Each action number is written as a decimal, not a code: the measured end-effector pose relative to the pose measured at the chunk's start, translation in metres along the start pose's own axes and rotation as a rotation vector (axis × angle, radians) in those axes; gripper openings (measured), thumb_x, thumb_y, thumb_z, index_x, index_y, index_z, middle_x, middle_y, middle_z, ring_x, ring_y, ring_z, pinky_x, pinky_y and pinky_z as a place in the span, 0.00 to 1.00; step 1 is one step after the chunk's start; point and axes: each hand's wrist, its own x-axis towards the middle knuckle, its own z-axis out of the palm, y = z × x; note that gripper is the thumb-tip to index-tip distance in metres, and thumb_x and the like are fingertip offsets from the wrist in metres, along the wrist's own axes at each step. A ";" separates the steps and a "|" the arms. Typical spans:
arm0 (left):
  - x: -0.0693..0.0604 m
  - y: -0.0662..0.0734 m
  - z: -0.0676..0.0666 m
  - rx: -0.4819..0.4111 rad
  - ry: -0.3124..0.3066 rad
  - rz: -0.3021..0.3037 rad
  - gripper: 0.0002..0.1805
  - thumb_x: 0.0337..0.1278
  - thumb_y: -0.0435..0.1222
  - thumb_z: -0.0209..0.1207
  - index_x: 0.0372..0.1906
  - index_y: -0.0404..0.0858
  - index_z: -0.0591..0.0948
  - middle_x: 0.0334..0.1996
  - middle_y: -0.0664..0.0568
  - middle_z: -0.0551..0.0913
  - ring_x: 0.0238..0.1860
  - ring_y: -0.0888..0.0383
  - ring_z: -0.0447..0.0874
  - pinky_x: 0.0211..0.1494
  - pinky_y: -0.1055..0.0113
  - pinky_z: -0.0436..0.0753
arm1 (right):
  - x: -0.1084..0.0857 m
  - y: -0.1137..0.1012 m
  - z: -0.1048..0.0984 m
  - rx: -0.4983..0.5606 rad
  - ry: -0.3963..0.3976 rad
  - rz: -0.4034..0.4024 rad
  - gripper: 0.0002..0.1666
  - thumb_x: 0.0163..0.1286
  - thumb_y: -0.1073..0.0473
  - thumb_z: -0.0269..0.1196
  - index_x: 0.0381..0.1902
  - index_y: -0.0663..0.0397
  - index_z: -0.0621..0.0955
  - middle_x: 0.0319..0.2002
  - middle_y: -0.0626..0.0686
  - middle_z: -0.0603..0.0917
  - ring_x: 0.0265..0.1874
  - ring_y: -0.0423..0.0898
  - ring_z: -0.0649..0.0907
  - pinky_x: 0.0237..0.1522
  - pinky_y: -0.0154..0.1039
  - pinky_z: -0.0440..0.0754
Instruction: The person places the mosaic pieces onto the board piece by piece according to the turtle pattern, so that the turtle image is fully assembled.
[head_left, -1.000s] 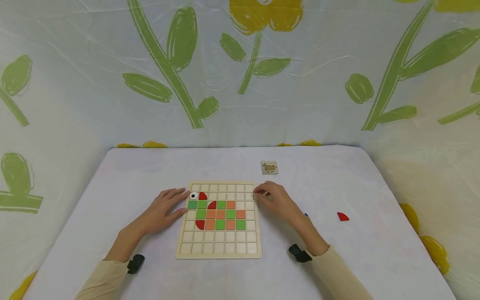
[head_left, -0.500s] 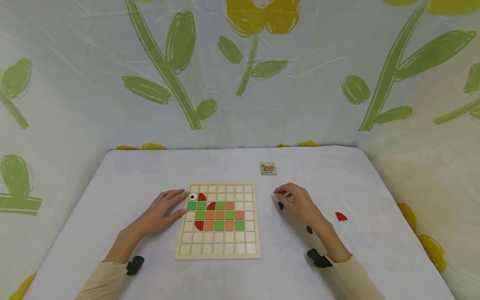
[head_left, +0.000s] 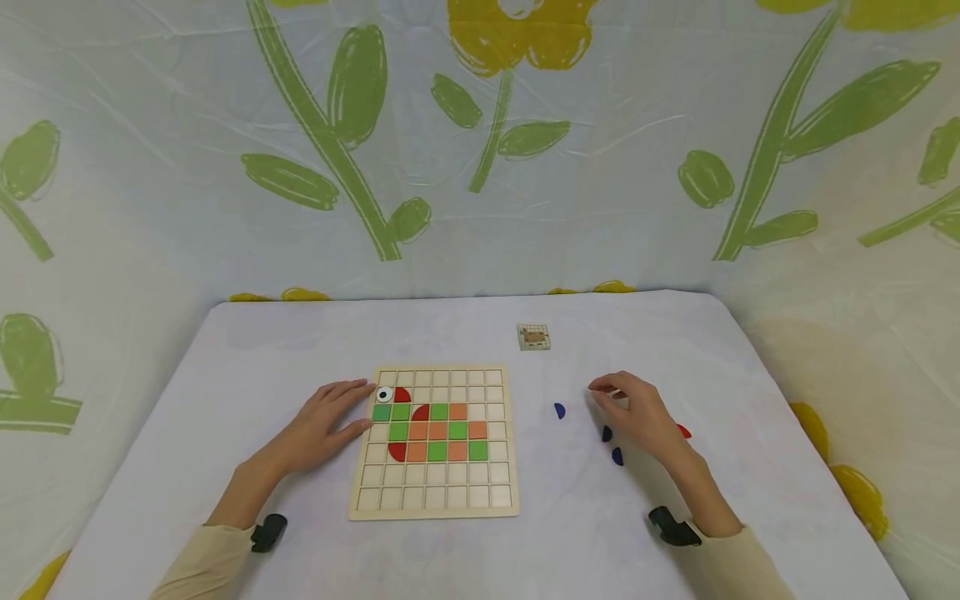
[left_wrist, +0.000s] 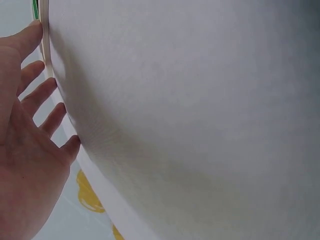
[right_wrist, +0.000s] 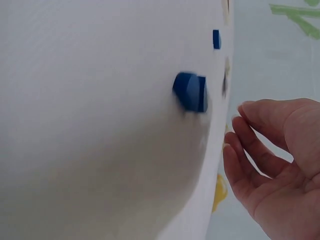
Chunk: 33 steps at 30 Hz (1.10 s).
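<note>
My left hand (head_left: 318, 425) lies beside the left edge of a wooden grid board (head_left: 435, 498), fingers extended and fingertips at its rim. On the board, green, orange and red pieces form a patterned figure, with a round eye piece (head_left: 385, 395) at the upper left. My right hand (head_left: 636, 415) is over the table to the right, its fingers loosely bent with nothing visible between them. Nearby lie three blue half-round pieces, one (head_left: 559, 411) closer to the board, another (head_left: 607, 433) and a third (head_left: 617, 457) by the hand. A red quarter-round piece (head_left: 683, 431) is partly hidden behind the right hand.
A small picture card (head_left: 534, 337) lies behind the board, slightly to the right. White cloth covers the table (head_left: 300, 333), and a flower-printed sheet (head_left: 585, 208) hangs at the back and sides.
The right hand has moved from the board's right edge out to the right, uncovering the blue pieces and now partly covering the red piece. My left hand stays at the board.
</note>
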 end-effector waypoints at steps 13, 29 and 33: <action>0.000 0.001 0.000 -0.007 0.004 0.003 0.32 0.72 0.44 0.62 0.75 0.38 0.71 0.73 0.41 0.69 0.73 0.37 0.61 0.72 0.35 0.63 | -0.024 0.025 -0.025 -0.064 0.066 0.070 0.09 0.70 0.69 0.66 0.47 0.63 0.86 0.47 0.60 0.86 0.48 0.60 0.83 0.52 0.60 0.82; -0.001 0.000 -0.002 0.007 -0.018 -0.016 0.32 0.73 0.46 0.61 0.76 0.41 0.71 0.74 0.42 0.68 0.74 0.38 0.60 0.72 0.34 0.63 | -0.054 0.043 -0.051 -0.154 0.007 0.143 0.14 0.64 0.70 0.72 0.48 0.68 0.84 0.46 0.67 0.84 0.48 0.66 0.82 0.49 0.63 0.83; 0.000 0.000 -0.004 0.011 -0.020 -0.015 0.32 0.73 0.46 0.61 0.76 0.40 0.71 0.74 0.41 0.68 0.74 0.38 0.61 0.73 0.35 0.62 | -0.061 0.045 -0.055 -0.164 0.041 0.117 0.14 0.61 0.71 0.74 0.45 0.66 0.85 0.42 0.62 0.85 0.42 0.60 0.84 0.45 0.50 0.87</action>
